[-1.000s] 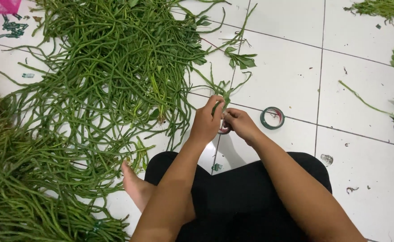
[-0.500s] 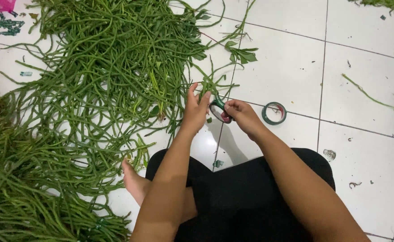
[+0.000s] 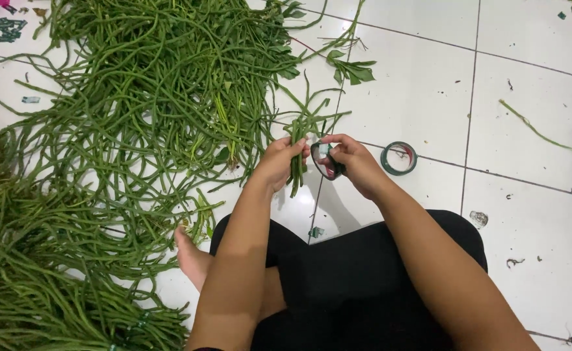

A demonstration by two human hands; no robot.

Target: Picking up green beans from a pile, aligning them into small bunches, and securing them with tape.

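Left hand: the left hand (image 3: 278,162) is curled around a small bunch of long beans (image 3: 297,151), gripping it about midway so the stems stand nearly upright, tips fanning out above the fingers.
Right hand: the right hand (image 3: 354,162) pinches a roll of green tape (image 3: 325,162) between thumb and fingers, held just beside the bunch, close enough that the two hands almost meet.
Bunch position: raised above the white tiled floor (image 3: 429,91), in front of the person's knees.
Second roll: another green tape ring (image 3: 399,158) lies flat on the floor, near the right hand but apart from it.
Bean heap: a large loose pile of long beans (image 3: 136,97) spreads over the floor to the left.
Body: the person sits on the floor in black clothing, one bare foot (image 3: 191,257) showing beside the heap.
Scraps: small green tape bits (image 3: 3,27) lie at the far upper left.
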